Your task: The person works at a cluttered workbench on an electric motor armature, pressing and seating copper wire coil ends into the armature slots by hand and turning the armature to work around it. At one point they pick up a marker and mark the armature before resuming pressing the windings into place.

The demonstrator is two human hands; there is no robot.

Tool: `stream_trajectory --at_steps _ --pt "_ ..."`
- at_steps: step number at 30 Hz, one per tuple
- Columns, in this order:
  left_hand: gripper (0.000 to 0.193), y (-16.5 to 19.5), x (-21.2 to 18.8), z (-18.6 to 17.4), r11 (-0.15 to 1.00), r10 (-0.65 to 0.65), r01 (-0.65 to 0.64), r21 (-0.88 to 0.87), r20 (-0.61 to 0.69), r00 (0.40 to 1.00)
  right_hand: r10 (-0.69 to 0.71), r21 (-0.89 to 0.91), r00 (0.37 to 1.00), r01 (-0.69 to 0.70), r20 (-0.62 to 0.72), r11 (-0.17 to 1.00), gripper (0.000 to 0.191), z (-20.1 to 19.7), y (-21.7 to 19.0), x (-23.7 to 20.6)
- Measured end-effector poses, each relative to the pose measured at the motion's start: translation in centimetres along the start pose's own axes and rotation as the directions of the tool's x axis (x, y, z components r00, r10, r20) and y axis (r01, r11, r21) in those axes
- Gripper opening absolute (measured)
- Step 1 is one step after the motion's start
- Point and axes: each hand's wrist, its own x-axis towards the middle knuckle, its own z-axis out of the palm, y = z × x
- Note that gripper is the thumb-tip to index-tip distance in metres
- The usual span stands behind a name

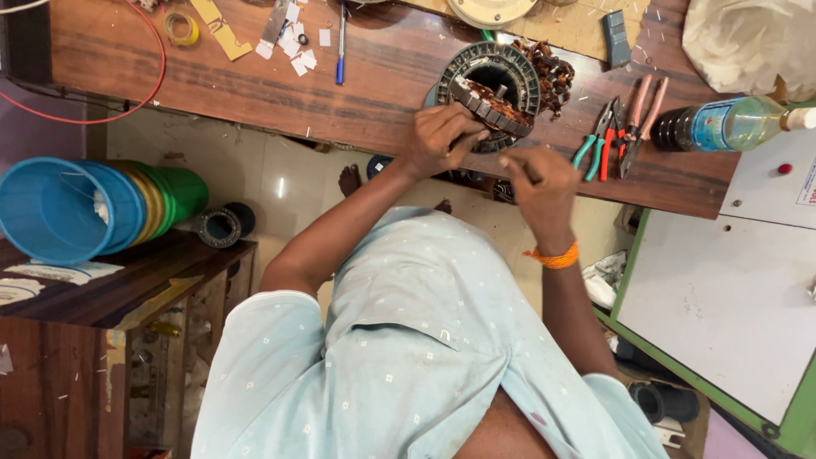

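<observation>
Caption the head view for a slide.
Left hand on a round motor stator; right hand beside it.

I see a dark grey ring (491,85) with brown copper wire, a stack of buckets (93,206) (blue, then yellow, then green), an orange wristband (554,257), and a light blue shirt (408,357) with tiny white squares.

The left hand (438,136) hides the stator (491,93)'s near rim; its fingers' hold is unclear.

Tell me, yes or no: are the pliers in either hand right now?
No. The pliers lie on the wooden bench, apart from the right hand and the left hand.
</observation>
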Motion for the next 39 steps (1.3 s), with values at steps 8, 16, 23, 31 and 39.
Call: stream_trajectory --at_steps 8,16,23,31,39 --pt "0.013 2.8 -0.6 1.5 0.864 -0.474 0.440 -0.247 -0.101 0.875 0.199 -0.014 0.975 -0.199 0.102 0.980 0.009 0.3 1.1 7.4" --pt "0.016 4.5 0.2 0.4 0.920 -0.379 0.388 0.054 -0.120 0.917 0.408 0.292 0.879 -0.469 0.247 0.834 0.010 0.4 4.1 8.1" --pt "0.074 -0.6 3.0 -2.1 0.997 0.058 -0.074 0.028 0.363 0.930 0.448 0.443 0.867 -0.497 0.218 0.746 0.009 -0.3 5.2 5.3" --pt "0.089 -1.1 2.9 -1.6 0.978 -0.081 0.147 -0.147 0.386 0.919 0.384 0.130 0.922 -0.375 -0.054 0.918 0.011 -0.4 -0.5 1.0" --pt "0.073 -1.5 1.9 0.0 0.988 -0.102 0.127 -0.087 0.244 0.964 0.245 0.081 0.947 -0.233 -0.207 0.969 0.006 1.1 -0.3 0.4"
